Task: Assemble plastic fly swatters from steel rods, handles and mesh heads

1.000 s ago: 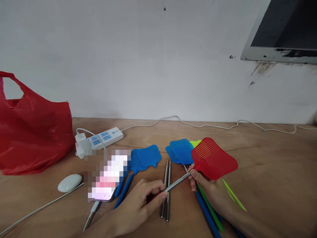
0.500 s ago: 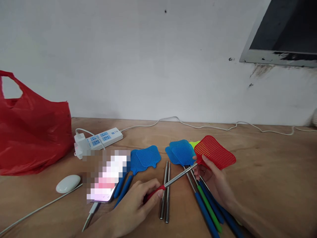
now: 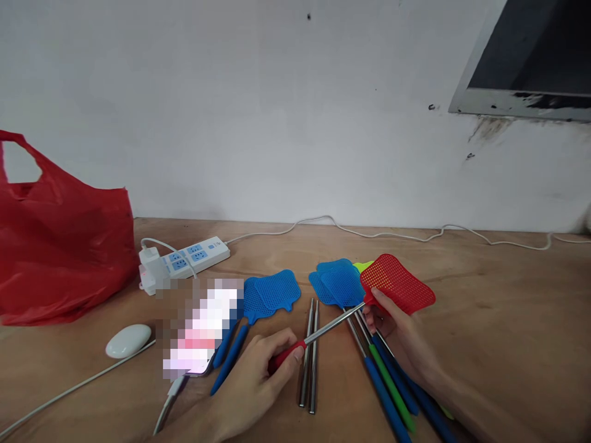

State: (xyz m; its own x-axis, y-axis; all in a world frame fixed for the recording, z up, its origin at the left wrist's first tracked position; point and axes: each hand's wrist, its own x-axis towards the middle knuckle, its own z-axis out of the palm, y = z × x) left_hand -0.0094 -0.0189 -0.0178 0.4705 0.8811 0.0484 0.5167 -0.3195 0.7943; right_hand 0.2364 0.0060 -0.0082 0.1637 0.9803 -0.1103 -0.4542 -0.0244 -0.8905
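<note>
A red fly swatter (image 3: 401,284) with a metal rod is held aslant above the table between both hands. My left hand (image 3: 258,378) is wrapped round its red handle. The fingers of my right hand (image 3: 399,329) pinch the neck, where the rod meets the mesh head. Under and beside my right hand lie assembled swatters with blue heads (image 3: 339,282), blue handles (image 3: 386,399) and a green handle (image 3: 391,384). Two bare metal rods (image 3: 308,363) lie side by side between my hands. Loose blue swatter heads (image 3: 277,290) and blue handles (image 3: 231,360) rest left of them.
A phone (image 3: 203,329), its screen blurred out, is on a charging cable at left. Behind it stands a white power strip (image 3: 203,255) with a plug. A white oval object (image 3: 128,341) and a red plastic bag (image 3: 64,246) are further left. A thin cable (image 3: 388,235) runs along the wall.
The red swatter's head has shifted slightly left and down with my right hand. Both hands keep their hold; the other things look the same.
</note>
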